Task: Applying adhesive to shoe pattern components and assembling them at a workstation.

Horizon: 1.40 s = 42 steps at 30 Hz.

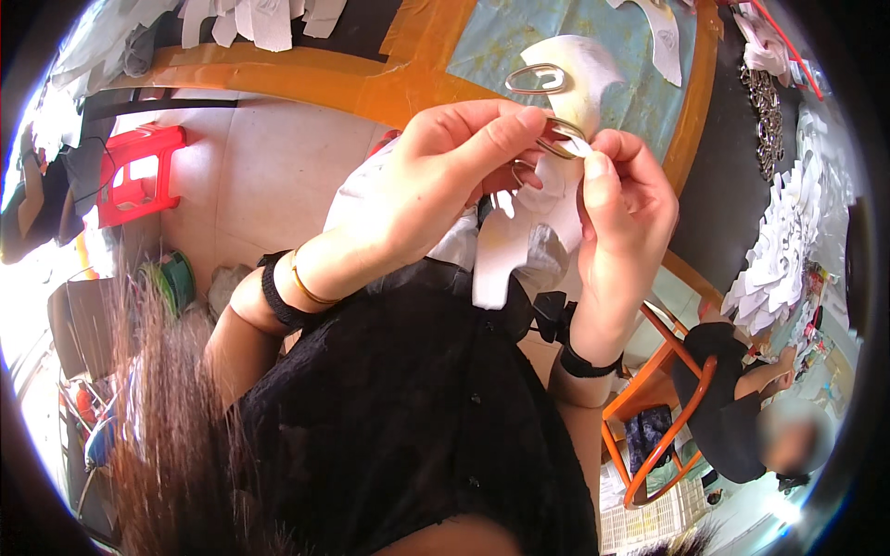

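Note:
Above my lap, my left hand [454, 162] pinches an oval metal ring [559, 139] between thumb and forefinger. Its other fingers curl around another metal ring [519, 174], partly hidden. My right hand [632, 199] is closed, thumb and fingertips gripping the end of a white strip [577, 146] that meets the ring; whether it passes through cannot be made out. Just beyond my fingers, a third oval ring [536, 80] lies by a curved white piece [579, 74] at the table edge. Several white cut pieces [501, 255] hang below my hands over my lap.
The table carries a blue-green sheet [491, 42] bordered by brown tape [278, 76]. Metal rings [762, 120] and a heap of white pieces [779, 250] lie at right. A red stool [139, 176] stands left. Lower right are a wooden chair [663, 445] and another person [723, 398].

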Available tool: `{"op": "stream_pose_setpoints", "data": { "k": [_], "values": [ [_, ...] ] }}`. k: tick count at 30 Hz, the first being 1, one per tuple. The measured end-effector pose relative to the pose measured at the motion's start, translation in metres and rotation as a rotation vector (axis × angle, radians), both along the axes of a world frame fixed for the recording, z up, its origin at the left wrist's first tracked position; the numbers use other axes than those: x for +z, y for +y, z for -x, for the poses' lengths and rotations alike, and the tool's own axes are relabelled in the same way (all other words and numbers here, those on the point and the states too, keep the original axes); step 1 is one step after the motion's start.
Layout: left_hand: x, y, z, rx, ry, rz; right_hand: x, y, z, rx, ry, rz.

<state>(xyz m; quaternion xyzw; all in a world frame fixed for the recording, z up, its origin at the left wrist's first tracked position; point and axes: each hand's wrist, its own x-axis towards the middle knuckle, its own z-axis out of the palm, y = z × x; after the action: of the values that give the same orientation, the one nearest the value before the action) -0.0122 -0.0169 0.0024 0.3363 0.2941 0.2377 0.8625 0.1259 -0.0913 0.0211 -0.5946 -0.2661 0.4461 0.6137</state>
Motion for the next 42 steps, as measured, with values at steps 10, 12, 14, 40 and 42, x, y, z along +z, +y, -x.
{"op": "stream_pose_setpoints", "data": {
  "k": [10,12,14,40,42],
  "values": [
    [-0.002,0.0,-0.004,0.085,0.117,-0.265,-0.001,-0.002,-0.005,-0.049,-0.736,-0.179],
    [0.0,-0.002,-0.004,0.112,0.171,-0.313,0.0,0.0,-0.005,-0.041,-1.111,-0.276],
    [0.0,-0.004,-0.006,0.109,0.176,-0.325,-0.008,0.003,-0.006,-0.024,-1.188,-0.338],
    [-0.001,-0.005,-0.01,0.22,0.153,-0.149,-0.008,0.004,-0.008,0.054,-0.01,-0.192],
    [0.004,-0.004,-0.01,0.208,0.166,-0.134,-0.009,0.002,-0.012,0.059,0.052,-0.145]
  ]
}}
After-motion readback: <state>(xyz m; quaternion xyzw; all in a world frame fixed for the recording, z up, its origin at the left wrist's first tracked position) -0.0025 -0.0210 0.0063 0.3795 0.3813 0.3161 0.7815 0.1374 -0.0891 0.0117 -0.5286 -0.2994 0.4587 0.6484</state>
